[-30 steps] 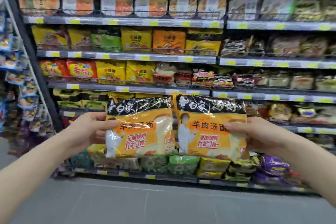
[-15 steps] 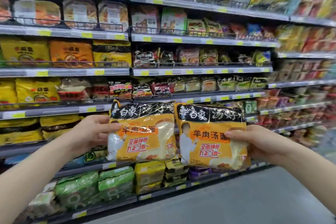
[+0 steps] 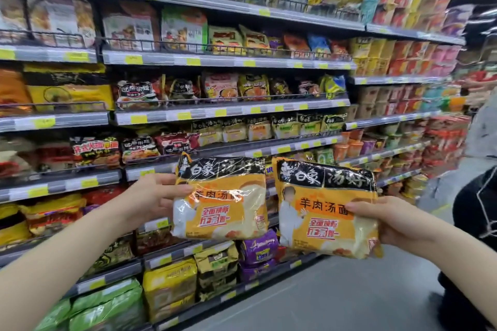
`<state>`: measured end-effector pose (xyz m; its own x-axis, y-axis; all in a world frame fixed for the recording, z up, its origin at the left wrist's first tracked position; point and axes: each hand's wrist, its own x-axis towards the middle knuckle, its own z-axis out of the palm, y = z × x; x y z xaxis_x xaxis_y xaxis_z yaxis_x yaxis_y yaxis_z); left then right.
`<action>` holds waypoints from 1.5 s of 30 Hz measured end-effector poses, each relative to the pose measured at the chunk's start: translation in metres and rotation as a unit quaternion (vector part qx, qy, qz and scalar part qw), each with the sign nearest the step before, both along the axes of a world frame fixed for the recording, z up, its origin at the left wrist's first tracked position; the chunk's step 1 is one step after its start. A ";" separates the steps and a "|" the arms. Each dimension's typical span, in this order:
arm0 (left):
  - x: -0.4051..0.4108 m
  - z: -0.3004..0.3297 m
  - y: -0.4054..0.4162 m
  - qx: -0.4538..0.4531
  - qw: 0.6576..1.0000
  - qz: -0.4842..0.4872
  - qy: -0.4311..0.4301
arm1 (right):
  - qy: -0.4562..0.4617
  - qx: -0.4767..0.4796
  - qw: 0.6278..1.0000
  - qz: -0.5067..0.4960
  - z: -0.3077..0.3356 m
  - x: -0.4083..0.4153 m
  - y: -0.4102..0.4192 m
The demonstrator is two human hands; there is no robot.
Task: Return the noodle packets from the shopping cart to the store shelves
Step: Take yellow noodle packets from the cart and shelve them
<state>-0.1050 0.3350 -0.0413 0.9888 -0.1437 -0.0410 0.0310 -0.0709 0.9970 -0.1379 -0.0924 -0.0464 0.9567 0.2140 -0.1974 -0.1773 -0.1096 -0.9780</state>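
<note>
Two packets held up before the shelves [image 3: 228, 109], matching stock up and to the right.

The shelves run along the person's left and recede to the right, and a row of packs with the same black-and-yellow print, the matching row [image 3: 269, 126], stands on the tier above and beyond both hands, somewhat nearer the right one. The left packet [image 3: 222, 197] and right packet [image 3: 326, 208] stand upright, faces to the viewer, long axes roughly vertical, side by side, a narrow gap between them. The left hand [image 3: 154, 200] is closed on the left edge of its packet, thumb on the front; the right hand [image 3: 390, 223] is closed on the right edge of its packet, likewise. Each packet lies inboard of its hand. By my judgement the coming move is up and forward-right to that row, the right hand leading. No cart shows in view.
</note>
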 end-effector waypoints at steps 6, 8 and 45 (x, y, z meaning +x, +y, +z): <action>0.088 -0.005 -0.037 0.007 1.000 -0.029 -0.010 | 0.007 0.001 0.999 -0.037 -0.008 0.062 -0.037; 0.118 -0.005 -0.051 0.008 0.999 -0.045 -0.014 | 0.006 -0.011 0.999 -0.042 -0.006 0.087 -0.046; 0.441 -0.027 -0.149 0.009 0.994 0.111 0.007 | 0.063 -0.001 0.997 0.046 -0.015 0.538 -0.123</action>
